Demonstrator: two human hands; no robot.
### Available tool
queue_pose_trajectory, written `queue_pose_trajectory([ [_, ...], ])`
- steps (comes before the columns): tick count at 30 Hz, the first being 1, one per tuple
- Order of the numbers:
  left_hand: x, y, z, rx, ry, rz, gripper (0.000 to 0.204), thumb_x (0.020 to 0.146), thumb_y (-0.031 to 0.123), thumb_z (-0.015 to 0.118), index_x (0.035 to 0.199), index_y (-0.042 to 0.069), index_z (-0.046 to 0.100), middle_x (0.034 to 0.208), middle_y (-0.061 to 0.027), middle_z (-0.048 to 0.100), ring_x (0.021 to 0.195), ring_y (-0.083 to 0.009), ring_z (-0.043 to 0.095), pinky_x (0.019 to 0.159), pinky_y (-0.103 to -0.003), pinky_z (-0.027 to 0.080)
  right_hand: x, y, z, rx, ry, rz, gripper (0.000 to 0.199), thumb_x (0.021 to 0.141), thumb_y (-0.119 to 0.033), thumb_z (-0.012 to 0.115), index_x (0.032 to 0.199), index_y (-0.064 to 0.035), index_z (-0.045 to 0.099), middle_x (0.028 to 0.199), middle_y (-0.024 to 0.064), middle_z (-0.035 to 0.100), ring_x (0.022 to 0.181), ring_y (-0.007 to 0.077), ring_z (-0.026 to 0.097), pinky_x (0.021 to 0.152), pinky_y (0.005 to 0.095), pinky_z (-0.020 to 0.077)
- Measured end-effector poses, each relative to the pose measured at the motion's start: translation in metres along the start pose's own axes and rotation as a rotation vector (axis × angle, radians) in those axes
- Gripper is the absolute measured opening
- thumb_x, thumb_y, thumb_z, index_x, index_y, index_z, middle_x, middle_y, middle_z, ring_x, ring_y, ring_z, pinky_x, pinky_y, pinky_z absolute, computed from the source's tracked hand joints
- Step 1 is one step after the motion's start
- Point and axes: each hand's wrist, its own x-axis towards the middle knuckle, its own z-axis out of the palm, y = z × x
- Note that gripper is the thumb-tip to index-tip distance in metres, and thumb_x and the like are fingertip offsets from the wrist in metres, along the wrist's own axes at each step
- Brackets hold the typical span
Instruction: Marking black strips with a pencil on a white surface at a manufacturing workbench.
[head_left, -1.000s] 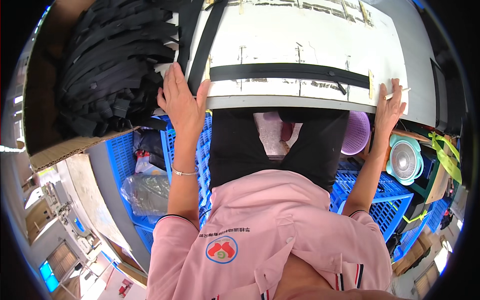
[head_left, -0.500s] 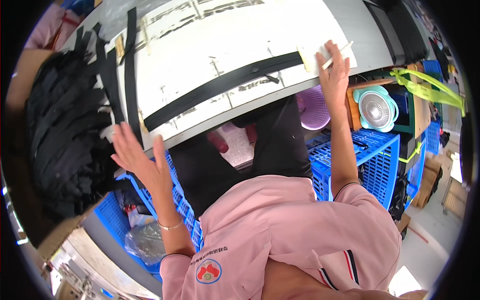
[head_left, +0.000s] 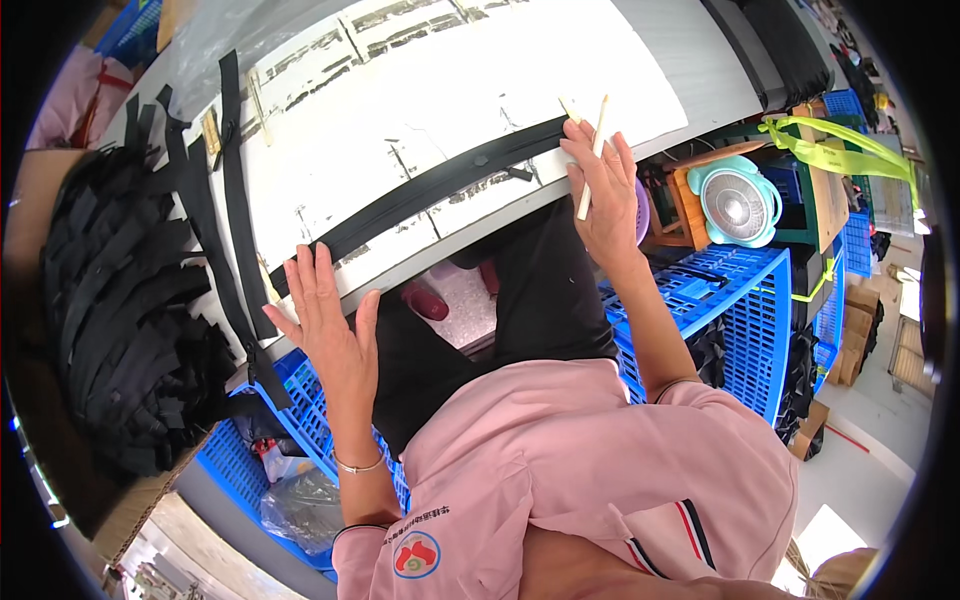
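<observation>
On the right we see a round turquoise fan [head_left: 738, 201] near a partly hidden purple basket [head_left: 642, 212], a slatted blue crate [head_left: 757, 335] and a lime-green strap [head_left: 850, 160]. At lower left we spot a clear plastic bag [head_left: 303, 508] in another blue crate [head_left: 228, 464].

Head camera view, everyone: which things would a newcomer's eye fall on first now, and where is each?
Probably first, the big heap of black strips in the cardboard box at the left. Next, the long black zipper slanting across the white marked board, with the left hand and right hand at its ends, the latter holding a slim white stick. Then the round turquoise fan at right.
</observation>
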Motion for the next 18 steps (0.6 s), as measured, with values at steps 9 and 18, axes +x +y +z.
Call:
queue_pose_trajectory([
  [9,0.0,-0.004,0.001,0.005,0.029,0.017,0.077,0.096,0.031,0.071,0.16,0.01,0.035,0.166,-0.0119,0.035,0.156,-0.0312,0.026,0.125,-0.058,-0.001,0.016,-0.013,-0.022,0.523,0.341,0.232,0.033,0.103,-0.01,0.06,0.134,0.0016,0.063,0.097,0.0123,0.072,0.082,0.0161,0.066,0.082,0.0304,0.0537],
  [18,0.001,-0.003,0.011,-0.005,0.102,0.0,0.081,0.09,0.036,0.075,0.157,0.008,0.041,0.164,-0.0137,0.038,0.155,-0.0309,0.029,0.123,-0.064,0.001,0.055,-0.08,-0.003,1.373,-0.089,0.538,0.009,0.096,-0.004,0.067,0.103,-0.0034,0.06,0.077,0.006,0.064,0.062,0.0118,0.061,0.057,0.0207,0.0438],
])
